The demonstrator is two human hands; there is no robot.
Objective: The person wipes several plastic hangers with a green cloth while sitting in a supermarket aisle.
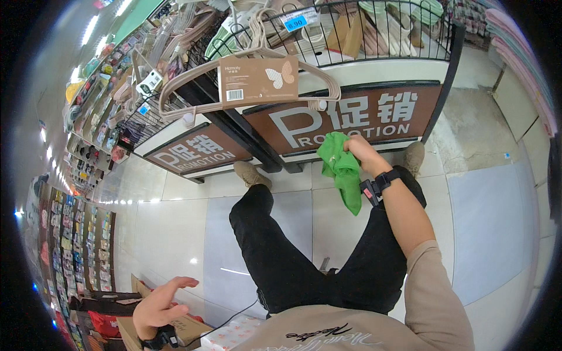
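My right hand [365, 153] grips a bunched green cloth [339, 164], whose loose end hangs down over the floor. Just beyond the cloth is a brown promotion panel [281, 127] on the front of a display bin. Low on the left, my left hand [160, 305] holds nothing and its fingers are apart. It hovers over an opened cardboard box [193, 331]. A pack of beige clothes hangers [193, 90] with a brown card sleeve [259, 81] hangs on the outside of the bin's black wire rim [377, 55].
Green hangers [423, 11] and other hangers fill the wire bins. Folded pink textiles [520, 66] are stacked at the right. Shelves of packaged goods [79, 237] line the left. A patterned white package [230, 335] and a dark cable [226, 322] lie near my left side.
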